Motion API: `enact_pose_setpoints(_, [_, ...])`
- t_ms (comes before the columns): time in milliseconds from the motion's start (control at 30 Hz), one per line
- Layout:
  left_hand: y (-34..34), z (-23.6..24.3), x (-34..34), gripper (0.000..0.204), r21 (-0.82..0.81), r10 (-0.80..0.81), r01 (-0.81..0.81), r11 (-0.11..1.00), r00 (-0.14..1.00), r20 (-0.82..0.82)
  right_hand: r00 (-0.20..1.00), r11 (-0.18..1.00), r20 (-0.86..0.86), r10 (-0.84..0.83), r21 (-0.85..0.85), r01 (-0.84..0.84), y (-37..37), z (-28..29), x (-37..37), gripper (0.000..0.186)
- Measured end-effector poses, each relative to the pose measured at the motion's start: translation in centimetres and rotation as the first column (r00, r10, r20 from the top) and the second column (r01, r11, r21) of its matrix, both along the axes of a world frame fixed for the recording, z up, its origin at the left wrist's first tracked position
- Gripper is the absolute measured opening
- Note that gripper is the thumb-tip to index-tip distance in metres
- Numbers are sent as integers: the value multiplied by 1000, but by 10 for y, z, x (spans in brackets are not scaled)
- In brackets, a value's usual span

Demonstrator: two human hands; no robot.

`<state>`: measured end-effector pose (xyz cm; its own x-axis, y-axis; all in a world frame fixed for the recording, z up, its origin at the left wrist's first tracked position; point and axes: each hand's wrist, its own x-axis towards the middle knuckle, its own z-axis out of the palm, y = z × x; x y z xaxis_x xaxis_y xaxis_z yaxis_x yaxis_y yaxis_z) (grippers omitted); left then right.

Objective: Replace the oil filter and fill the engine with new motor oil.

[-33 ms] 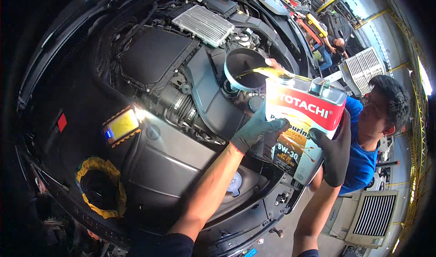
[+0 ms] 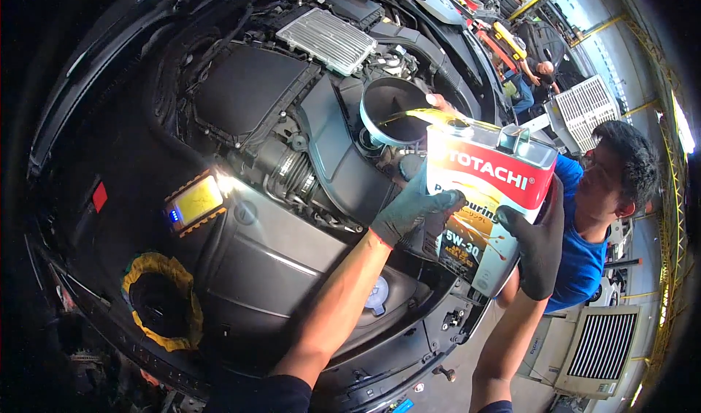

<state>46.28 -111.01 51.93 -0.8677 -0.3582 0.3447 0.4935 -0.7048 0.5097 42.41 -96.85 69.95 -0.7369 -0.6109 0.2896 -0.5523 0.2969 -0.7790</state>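
My left hand (image 2: 409, 208), in a dark glove, grips the left side of a large white and red metal can (image 2: 489, 165). My gloved right hand (image 2: 533, 249) holds its right side. The can is tipped, and yellow liquid (image 2: 420, 113) streams from its top into a wide funnel (image 2: 387, 95) set in the car's engine bay, just above and left of the can. A co-worker's hand (image 2: 442, 102) shows beside the funnel, partly behind the can; whether it touches either cannot be told.
A co-worker in blue (image 2: 584, 274) is close at right. A lit yellow work lamp (image 2: 196, 201) and yellow ring-shaped item (image 2: 186, 303) lie on the dark covers at left. Air coolers (image 2: 595, 354) (image 2: 584, 113) stand at right; another person (image 2: 540, 81) is farther back.
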Motion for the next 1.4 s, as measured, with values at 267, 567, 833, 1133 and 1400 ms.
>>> enact_pose_setpoints(267, [1,-3,0,68,50,-44,44,998,999,-6,1000,999,-25,-10,-39,9,-3,-1,0,79])
enact_pose_setpoints(567, [2,-1,-2,70,-26,35,-35,999,999,19,999,1000,-34,-19,-9,18,-1,-1,-4,79])
enact_pose_setpoints(833, [3,-3,-3,71,-9,6,-6,1000,1000,4,999,1000,-22,-25,-15,25,-3,4,-1,82])
enact_pose_setpoints(1133, [4,-2,-2,69,4,19,-19,1000,999,33,998,1000,-61,-15,12,16,-7,7,-1,84])
enact_pose_setpoints(1400, [3,-3,0,73,-4,-26,26,1000,999,28,999,1000,-44,-11,6,11,-5,7,-5,83])
